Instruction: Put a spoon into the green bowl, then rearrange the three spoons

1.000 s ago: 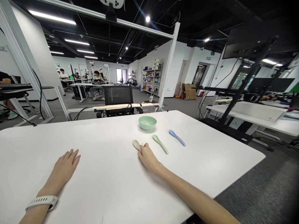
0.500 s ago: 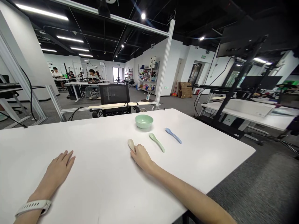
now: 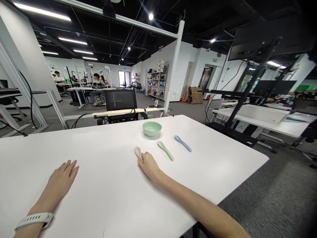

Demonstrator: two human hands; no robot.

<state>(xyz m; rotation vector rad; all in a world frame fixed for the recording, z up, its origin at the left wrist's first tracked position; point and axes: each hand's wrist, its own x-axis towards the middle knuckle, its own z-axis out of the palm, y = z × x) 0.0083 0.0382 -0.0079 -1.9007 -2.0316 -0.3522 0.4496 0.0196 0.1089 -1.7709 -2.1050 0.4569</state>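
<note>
The right hand (image 3: 150, 166) has its grip pinched on the handle of the beige, plastic-looking spoon (image 3: 137, 152), whose oval head points away from the person over the white, smooth-topped desk (image 3: 106, 188); whether the spoon touches the surface I cannot tell. Much of the handle is hidden by the fingers, so a shallow or off-centre hold could let the spoon twist or slip. The slim, pale green spoon (image 3: 165, 151) lies just beside that hand, and a rightward sweep of the knuckles could knock it askew, perhaps into the blue, curved-handled spoon (image 3: 183, 143) beyond. The round, light green bowl (image 3: 152, 129), near the desk's far edge, could slide off if pushed hard. The left hand (image 3: 59, 180) rests palm-down, fingers loosely spread, holding nothing, too far away to steady anything quickly.
</note>
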